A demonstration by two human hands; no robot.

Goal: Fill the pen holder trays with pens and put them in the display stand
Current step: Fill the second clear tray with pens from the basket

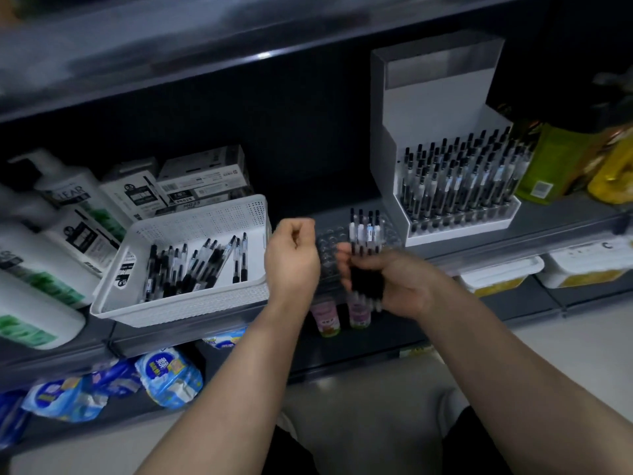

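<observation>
Right hand (394, 286) gripped a bundle of pens (364, 231), tops up, just over the front edge of the shelf (555, 221). Left hand (293, 258) was curled into a fist just beside it, with no pen showing in it. Behind both sat the clear pen holder tray (327, 250) on the shelf; the sockets in view looked empty. The white basket (205, 221) sat at the front edge to the left, with plenty of loose pens (191, 265) in it. At back right, the display stand (435, 108) already had one full tray (462, 231) seated. My read: one tray done, this one barely started, and it's not yet in the stand.
</observation>
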